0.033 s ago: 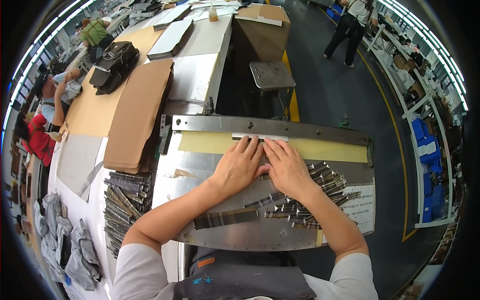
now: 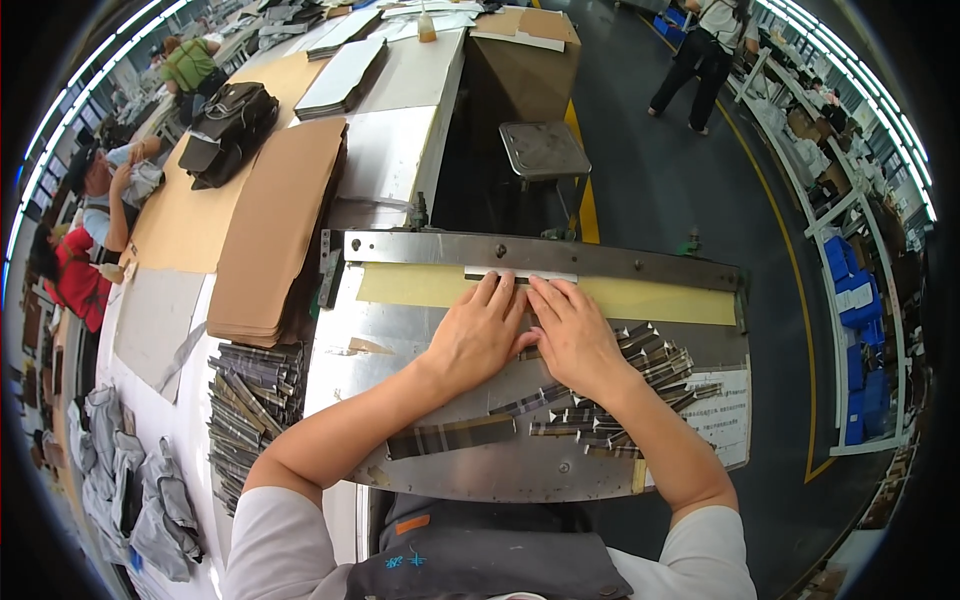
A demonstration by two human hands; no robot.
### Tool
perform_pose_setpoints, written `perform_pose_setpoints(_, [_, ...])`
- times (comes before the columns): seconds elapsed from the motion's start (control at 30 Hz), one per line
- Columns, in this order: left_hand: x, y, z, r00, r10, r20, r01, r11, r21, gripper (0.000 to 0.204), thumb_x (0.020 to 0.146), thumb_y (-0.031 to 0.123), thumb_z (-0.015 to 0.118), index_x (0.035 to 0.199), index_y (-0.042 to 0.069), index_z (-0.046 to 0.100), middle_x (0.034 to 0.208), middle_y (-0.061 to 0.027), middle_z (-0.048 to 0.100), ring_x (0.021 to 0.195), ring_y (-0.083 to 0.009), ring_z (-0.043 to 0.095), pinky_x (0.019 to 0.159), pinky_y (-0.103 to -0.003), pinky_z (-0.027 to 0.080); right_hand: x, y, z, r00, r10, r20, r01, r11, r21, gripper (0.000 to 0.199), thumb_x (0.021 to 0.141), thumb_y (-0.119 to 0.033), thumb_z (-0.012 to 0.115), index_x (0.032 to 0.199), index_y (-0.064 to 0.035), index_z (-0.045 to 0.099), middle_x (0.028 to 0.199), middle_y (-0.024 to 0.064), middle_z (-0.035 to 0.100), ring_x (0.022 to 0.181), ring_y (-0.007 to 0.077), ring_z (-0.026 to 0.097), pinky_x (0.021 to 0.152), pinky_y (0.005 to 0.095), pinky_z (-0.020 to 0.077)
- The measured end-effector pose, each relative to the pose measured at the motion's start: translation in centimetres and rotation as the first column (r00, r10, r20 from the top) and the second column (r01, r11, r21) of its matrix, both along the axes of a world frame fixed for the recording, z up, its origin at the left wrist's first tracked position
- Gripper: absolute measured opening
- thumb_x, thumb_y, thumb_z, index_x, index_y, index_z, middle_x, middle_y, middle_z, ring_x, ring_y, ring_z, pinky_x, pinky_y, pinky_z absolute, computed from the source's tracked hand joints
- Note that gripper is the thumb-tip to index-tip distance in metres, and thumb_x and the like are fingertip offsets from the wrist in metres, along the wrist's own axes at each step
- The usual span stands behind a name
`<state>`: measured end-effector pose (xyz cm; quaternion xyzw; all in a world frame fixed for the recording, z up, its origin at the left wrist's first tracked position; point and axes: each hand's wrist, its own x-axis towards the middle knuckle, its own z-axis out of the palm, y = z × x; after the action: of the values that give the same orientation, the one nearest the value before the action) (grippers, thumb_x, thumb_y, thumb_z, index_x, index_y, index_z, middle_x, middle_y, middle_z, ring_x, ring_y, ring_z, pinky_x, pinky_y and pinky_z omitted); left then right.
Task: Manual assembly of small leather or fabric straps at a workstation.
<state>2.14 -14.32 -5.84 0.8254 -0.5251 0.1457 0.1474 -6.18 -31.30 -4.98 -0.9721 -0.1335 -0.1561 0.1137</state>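
Observation:
Side by side on a metal worktop [image 2: 400, 375], my left hand [image 2: 478, 335] and my right hand [image 2: 575, 338] lie palms down with fingers stretched forward. Their fingertips press on a thin dark strip [image 2: 517, 280], which shows only partly, in front of a white piece [image 2: 562, 277] on a yellow band [image 2: 660, 301]. The thumbs nearly meet. Folded plaid strips [image 2: 655, 360] lie in a loose pile beside and under my right forearm. Nearer me is a flat, wider plaid strip [image 2: 452, 437].
A metal bar [image 2: 580, 256] crosses the worktop's far edge. On the left table are bundled strips [image 2: 255, 395], brown board sheets [image 2: 270, 240], a black bag [image 2: 228, 135] and grey cloth pieces [image 2: 160, 510]. A stool [image 2: 545, 152] stands beyond. Other people work at the far left.

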Motion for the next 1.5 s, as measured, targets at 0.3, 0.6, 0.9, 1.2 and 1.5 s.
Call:
perform_pose_setpoints(0.3, [-0.1,-0.2,0.1,0.998,0.0,0.067,0.005,0.997,-0.074,0.05,0.089,0.036,0.062,0.115,-0.006,0.058,0.121,-0.0201,0.057,0.113,-0.034,0.054,0.098,-0.041,0.045,0.0,0.0,0.3,1.0,-0.009,0.007,0.008,0.988,0.157,0.039,0.083,-0.007,0.062,0.12,0.0038,0.056,0.122,0.0187,0.054,0.119,0.0346,0.05,0.101,0.0427,0.0419])
perform_pose_setpoints(0.6, [-0.2,0.4,0.9,0.978,-0.142,-0.156,0.127,0.986,-0.105,0.029,0.082,0.023,0.069,0.099,0.002,0.062,0.106,-0.0146,0.057,0.099,-0.0306,0.055,0.086,-0.04,0.048,0.0,-0.1,0.2,0.994,0.085,0.071,-0.099,0.969,0.227,0.048,0.081,0.002,0.056,0.129,0.0018,0.051,0.128,0.0168,0.056,0.124,0.0318,0.05,0.104,0.0414,0.0397])
perform_pose_setpoints(0.9, [0.9,0.6,0.5,0.997,-0.053,-0.053,0.056,0.997,0.05,0.033,0.086,0.014,0.06,0.113,-0.004,0.059,0.113,-0.0182,0.059,0.11,-0.0337,0.055,0.093,-0.04,0.047,0.0,-0.1,0.1,0.999,0.014,0.03,-0.016,0.997,0.078,0.046,0.085,-0.004,0.059,0.129,0.0049,0.051,0.132,0.0193,0.054,0.122,0.0331,0.052,0.103,0.0421,0.0405])
perform_pose_setpoints(1.2, [0.7,0.4,0.1,1.0,0.029,0.004,-0.029,1.0,0.009,0.052,0.09,0.033,0.062,0.125,-0.004,0.053,0.13,-0.0236,0.054,0.118,-0.039,0.051,0.099,-0.044,0.044,0.4,-0.1,-0.1,1.0,0.004,-0.004,-0.004,0.999,0.037,0.045,0.09,-0.011,0.056,0.133,0.0049,0.049,0.138,0.0166,0.049,0.132,0.0334,0.041,0.106,0.0443,0.0371])
perform_pose_setpoints(1.5, [0.1,0.4,0.3,0.999,0.038,0.021,-0.039,0.999,0.022,0.055,0.09,0.036,0.061,0.126,-0.004,0.051,0.127,-0.0248,0.055,0.119,-0.0378,0.051,0.098,-0.043,0.045,0.4,0.0,0.0,0.999,0.032,-0.006,-0.031,0.998,0.051,0.046,0.086,-0.006,0.059,0.13,0.007,0.049,0.136,0.018,0.051,0.127,0.0328,0.046,0.106,0.0435,0.0381])
